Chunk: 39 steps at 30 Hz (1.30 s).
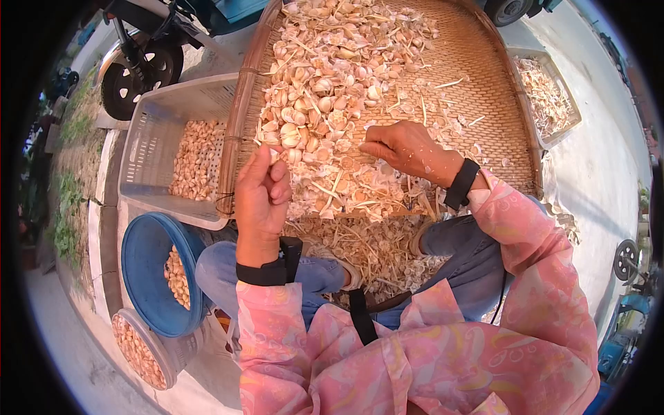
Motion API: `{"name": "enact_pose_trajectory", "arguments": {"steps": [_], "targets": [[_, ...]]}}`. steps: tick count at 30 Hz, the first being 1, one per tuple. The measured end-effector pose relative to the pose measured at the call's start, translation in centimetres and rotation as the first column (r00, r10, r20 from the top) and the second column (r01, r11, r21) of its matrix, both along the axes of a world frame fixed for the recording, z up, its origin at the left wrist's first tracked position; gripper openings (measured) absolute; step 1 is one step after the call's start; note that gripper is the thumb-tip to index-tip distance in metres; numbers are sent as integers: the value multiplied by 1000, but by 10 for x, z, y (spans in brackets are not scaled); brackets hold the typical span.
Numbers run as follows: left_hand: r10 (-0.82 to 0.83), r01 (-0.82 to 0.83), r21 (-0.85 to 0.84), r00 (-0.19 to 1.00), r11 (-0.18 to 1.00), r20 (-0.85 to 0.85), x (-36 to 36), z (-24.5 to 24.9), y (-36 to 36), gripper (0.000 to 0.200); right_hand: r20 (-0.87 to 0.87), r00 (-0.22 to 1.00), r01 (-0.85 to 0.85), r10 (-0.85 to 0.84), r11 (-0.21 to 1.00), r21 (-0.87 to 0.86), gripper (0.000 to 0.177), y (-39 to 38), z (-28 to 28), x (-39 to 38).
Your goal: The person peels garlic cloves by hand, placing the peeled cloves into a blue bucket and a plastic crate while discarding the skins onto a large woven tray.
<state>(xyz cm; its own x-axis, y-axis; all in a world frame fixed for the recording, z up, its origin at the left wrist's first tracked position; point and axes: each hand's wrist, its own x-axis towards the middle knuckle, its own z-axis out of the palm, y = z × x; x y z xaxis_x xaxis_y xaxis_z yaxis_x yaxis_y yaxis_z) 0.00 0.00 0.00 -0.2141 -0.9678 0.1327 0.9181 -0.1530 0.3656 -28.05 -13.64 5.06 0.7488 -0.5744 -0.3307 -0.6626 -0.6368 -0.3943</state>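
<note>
Garlic cloves (297,111) with loose skins and stems lie heaped over the left part of a woven tray (477,62). My left hand (264,187) is raised at the tray's near left edge, its fingers curled and the thumb and index fingertips close together around something pale that I cannot make out. Over the middle of the tray, my right hand (408,149) is closed with the thumb pressed to the bent index finger; what it holds, if anything, is hidden. Skins and stems lie just beneath and around it.
Left of the tray stands a pale crate (155,138) with cloves inside. Below it are a blue bucket (149,277) and a white bucket (169,366), both holding cloves. Another crate (564,131) with stems is at the right. Skins (373,256) cover the ground between my legs.
</note>
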Motion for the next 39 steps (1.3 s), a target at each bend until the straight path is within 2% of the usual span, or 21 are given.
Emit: {"name": "enact_pose_trajectory", "arguments": {"steps": [1,2,3,4,7,8,12,15,19,20,23,26,27,30,32,33,34,36,37,38,39], "targets": [[-11,18,-104,998,994,60,44,-15,2,50,212,977,52,-38,997,-62,20,-10,-8,-6],[207,-225,-13,871,974,446,60,14,7,50,418,907,112,-56,987,-111,18,-19,-16,-10],[210,-417,65,580,907,787,76,52,10,51,530,848,104,-27,988,-115,16,-24,-34,24],[31,-816,-59,-51,574,998,56,84,16,47,512,859,78,21,982,-171,16,-36,-41,28],[19,-828,-201,-224,524,974,52,74,19,40,410,904,-7,119,965,-264,13,-49,-50,31],[98,-813,-224,-204,537,974,46,70,20,33,376,916,-32,143,957,-287,12,-53,-52,33],[119,-596,-92,6,798,993,-11,62,7,29,385,909,-71,159,970,-233,15,-49,-52,4],[63,-407,32,217,913,974,-68,41,-19,29,554,792,139,-258,959,248,15,-26,-41,-13],[-7,-308,295,680,905,733,-133,29,-43,31,625,613,31,-482,806,591,16,0,-26,-10],[-2,-271,345,785,899,620,-138,25,-45,31,632,574,14,-520,778,628,14,7,-23,-5],[158,-329,330,878,885,452,-142,11,-43,31,687,558,27,-467,837,547,10,14,-12,-2],[120,-213,378,960,901,254,-140,10,-29,27,753,568,-49,-333,900,434,9,8,-18,-5],[108,-205,427,965,881,241,-139,13,-25,25,761,578,-73,-294,911,407,10,7,-20,-5],[109,-197,436,970,878,217,-141,38,-10,25,622,559,118,-548,795,595,14,3,-26,4],[83,-151,299,970,942,228,-146,80,10,27,624,752,141,-210,977,159,18,-10,-37,8],[54,-83,104,967,991,249,-150,106,20,28,552,832,110,-53,991,-71,20,-14,-42,10],[42,-18,-95,964,995,263,-154,131,30,29,552,831,12,67,990,-139,20,-13,-42,13],[-361,375,-230,927,898,100,-158,171,33,21,425,892,-55,153,971,-233,15,-16,-52,19],[-681,662,-164,720,731,-131,-159,188,31,17,359,912,-96,197,955,-281,13,-17,-55,22],[-849,866,-181,381,466,-365,-159,202,29,22,320,932,-87,167,964,-251,10,-18,-55,19],[-864,926,-208,190,315,-466,-158,209,31,27,306,937,-95,167,967,-237,10,-18,-51,14]]}}
